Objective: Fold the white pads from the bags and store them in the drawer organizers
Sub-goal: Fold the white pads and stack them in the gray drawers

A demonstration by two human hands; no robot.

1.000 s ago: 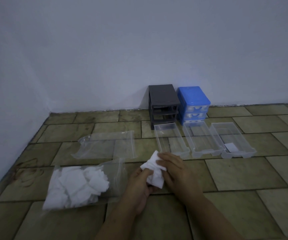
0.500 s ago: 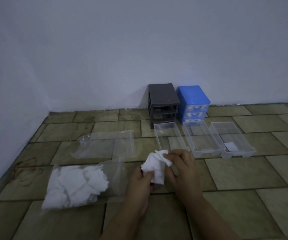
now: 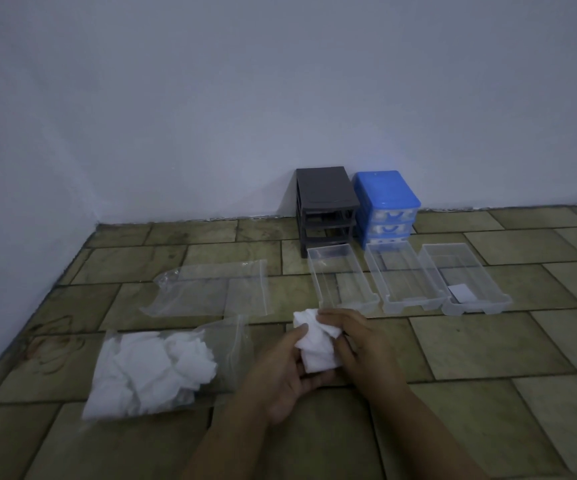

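Nearest, the left hand (image 3: 280,372) and right hand (image 3: 359,344) hold one white pad (image 3: 316,348) above the tiled floor (image 3: 487,341), fingers (image 3: 330,315) curled and pinching its edges. It looks light, soft and limp, so it is best gripped at the corners. Left lies the full bag (image 3: 155,368); beyond, an empty bag (image 3: 210,289), three clear drawers (image 3: 370,304), then the grey (image 3: 325,202) and blue organizers (image 3: 385,199).
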